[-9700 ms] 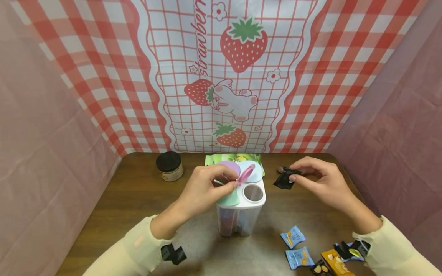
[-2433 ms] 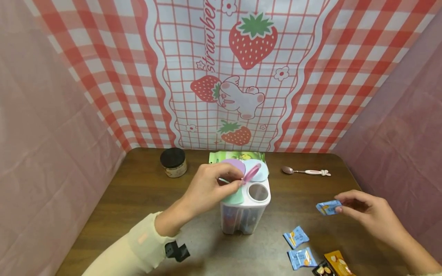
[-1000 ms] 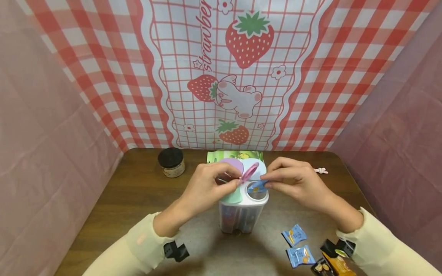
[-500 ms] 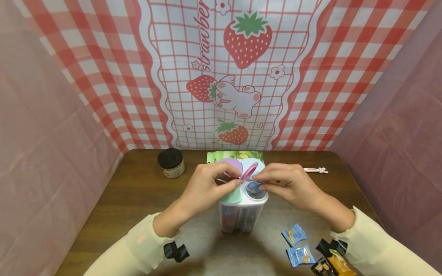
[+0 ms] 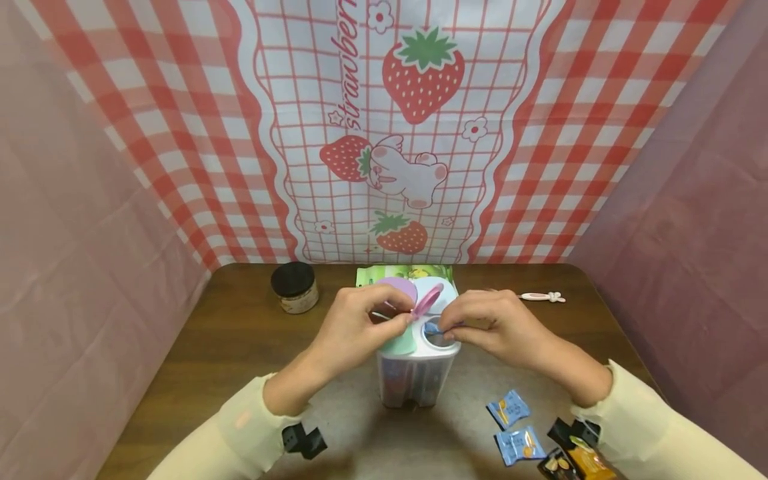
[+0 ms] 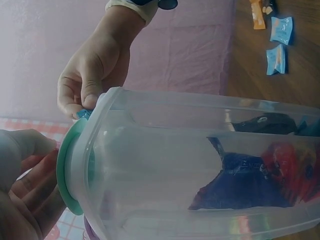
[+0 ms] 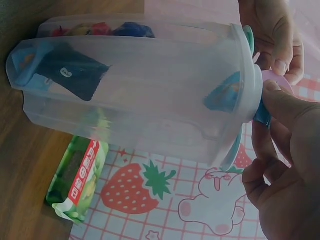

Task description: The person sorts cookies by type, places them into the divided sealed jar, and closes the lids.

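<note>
A clear storage container (image 5: 414, 381) with a white top stands mid-table. My left hand (image 5: 354, 323) pinches a small pink lid (image 5: 428, 302), tilted up beside the round uncovered opening. Green (image 5: 403, 344), purple (image 5: 402, 288) and pale blue lids (image 5: 438, 292) lie over the other sections. Between thumb and fingers of my right hand (image 5: 507, 328) is a blue snack packet (image 5: 432, 328). Its lower part shows inside the opening through the clear wall in the right wrist view. Deeper in that section sit a dark packet (image 7: 75, 72) and a blue one (image 7: 29, 62).
Front right lie two blue packets (image 5: 509, 409), a black packet (image 5: 561, 465) and an orange packet (image 5: 591, 461), partly under the right wrist. A black-lidded jar (image 5: 294, 287) stands back left. A white-handled spoon (image 5: 540, 297) and green bag (image 5: 375, 273) are at the back.
Earlier the right hand held a black packet near the spoon. Later it carried a blue packet from the right to the opening, and the packet has sunk into it. The left hand keeps its pinch.
</note>
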Motion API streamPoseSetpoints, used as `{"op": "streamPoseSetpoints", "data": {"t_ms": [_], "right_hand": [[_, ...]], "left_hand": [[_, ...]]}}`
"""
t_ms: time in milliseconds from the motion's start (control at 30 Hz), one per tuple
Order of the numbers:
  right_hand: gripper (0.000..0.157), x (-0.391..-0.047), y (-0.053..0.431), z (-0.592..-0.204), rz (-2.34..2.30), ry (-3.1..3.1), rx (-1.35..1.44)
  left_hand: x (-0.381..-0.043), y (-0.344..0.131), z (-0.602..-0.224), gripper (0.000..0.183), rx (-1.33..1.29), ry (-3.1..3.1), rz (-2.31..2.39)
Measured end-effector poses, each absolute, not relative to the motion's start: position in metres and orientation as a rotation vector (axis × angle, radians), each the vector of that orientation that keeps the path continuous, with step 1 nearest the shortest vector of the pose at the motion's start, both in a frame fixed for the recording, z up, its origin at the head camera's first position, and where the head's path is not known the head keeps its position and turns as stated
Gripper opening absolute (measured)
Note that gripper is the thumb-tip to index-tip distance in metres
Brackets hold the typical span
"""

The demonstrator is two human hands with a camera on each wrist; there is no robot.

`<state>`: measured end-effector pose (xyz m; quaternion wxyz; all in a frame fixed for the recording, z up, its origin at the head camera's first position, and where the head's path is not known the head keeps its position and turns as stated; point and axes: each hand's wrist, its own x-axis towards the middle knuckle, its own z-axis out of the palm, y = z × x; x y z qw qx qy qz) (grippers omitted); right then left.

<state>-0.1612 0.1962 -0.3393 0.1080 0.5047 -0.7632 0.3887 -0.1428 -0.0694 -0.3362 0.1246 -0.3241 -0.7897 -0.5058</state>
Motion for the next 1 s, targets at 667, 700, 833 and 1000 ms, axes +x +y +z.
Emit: {"op": "streamPoseSetpoints", "data": {"t_ms": [667, 700, 833, 1000], "right_hand": [[0.012, -0.161, 0.198, -0.355, 0.932, -2.222, 1.358], [0.01, -0.161, 0.199, -0.355, 0.928, -2.223, 1.36], [0.003, -0.161, 0.203, -0.359, 0.922, -2.191, 1.384], [0.023, -0.158, 0.21, -0.358, 0.973, -2.189, 1.374]], "left_hand": [[-0.143, -0.069, -0.338, 0.01, -0.941, -2.309, -1.468], [-0.143, -0.069, -0.338, 0.01, -0.942, -2.306, -1.47], [-0.144, -0.069, -0.338, 0.009, -0.944, -2.306, -1.476], [-0.144, -0.068, -0.337, 0.009, -0.944, -2.306, -1.477]]}}
